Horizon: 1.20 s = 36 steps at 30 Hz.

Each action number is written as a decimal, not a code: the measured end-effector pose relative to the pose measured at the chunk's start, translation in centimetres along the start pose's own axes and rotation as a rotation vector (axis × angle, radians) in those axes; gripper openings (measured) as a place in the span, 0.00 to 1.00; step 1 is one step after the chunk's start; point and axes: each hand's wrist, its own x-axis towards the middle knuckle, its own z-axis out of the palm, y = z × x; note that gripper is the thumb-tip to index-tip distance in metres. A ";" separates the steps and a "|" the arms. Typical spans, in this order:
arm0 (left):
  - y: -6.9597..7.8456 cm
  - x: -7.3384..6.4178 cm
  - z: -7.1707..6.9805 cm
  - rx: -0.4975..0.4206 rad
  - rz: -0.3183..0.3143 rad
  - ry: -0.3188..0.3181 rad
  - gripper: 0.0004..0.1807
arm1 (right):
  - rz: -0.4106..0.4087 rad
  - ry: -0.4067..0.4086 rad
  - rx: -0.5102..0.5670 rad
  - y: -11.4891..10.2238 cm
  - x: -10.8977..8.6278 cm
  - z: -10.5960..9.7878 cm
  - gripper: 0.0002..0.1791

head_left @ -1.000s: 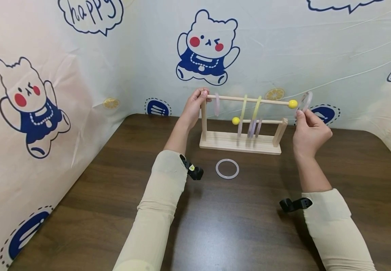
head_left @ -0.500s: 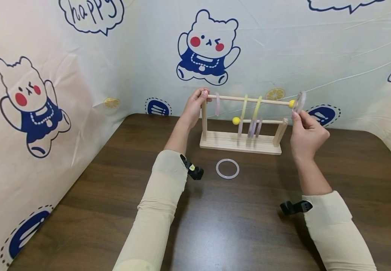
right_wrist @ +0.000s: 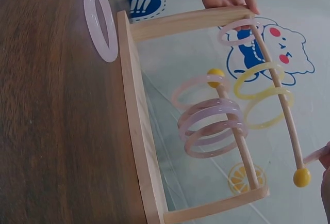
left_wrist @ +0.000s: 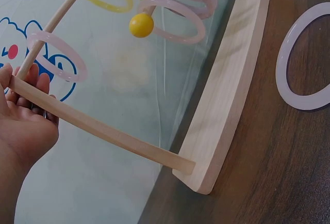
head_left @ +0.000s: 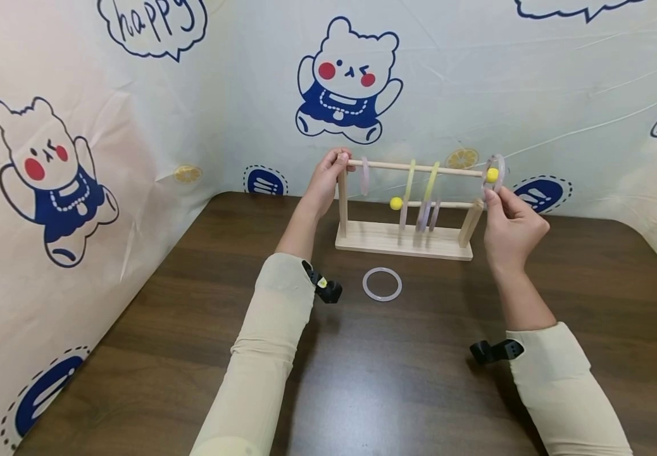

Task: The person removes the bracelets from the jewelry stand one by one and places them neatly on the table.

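Observation:
A wooden rack [head_left: 402, 244] with two horizontal rods stands on the table. My left hand [head_left: 324, 180] grips the top of its left post, at the base of the upper rod. Between thumb and fingers, my right hand [head_left: 515, 231] pinches a pale translucent ring [head_left: 502, 170]. In the head view that ring's outline surrounds the yellow ball [head_left: 492, 175] on the upper rod's tip. A pink ring [left_wrist: 64, 53] and two yellow rings [right_wrist: 260, 96] hang on the upper rod. Several pink and purple rings [right_wrist: 206, 113] hang on the lower rod, near its yellow ball [left_wrist: 141, 25].
A loose pale purple ring [head_left: 365, 285] lies flat on the dark wooden table [head_left: 362, 380], in front of the rack. Behind and to the left hangs a cloth [head_left: 249, 95] printed with cartoon bears.
My right hand has moved left with its ring, from beside the upper rod's yellow ball to where the ring's outline surrounds the ball. The left hand and rack have stayed still.

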 end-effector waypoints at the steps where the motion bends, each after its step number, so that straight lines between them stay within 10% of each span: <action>1: 0.0 0.0 0.0 0.001 0.001 0.001 0.10 | 0.002 -0.002 0.006 0.0 0.0 0.0 0.09; 36: -0.2 0.1 -0.1 0.022 -0.003 -0.002 0.09 | 0.038 -0.027 0.014 0.1 -0.3 -0.1 0.10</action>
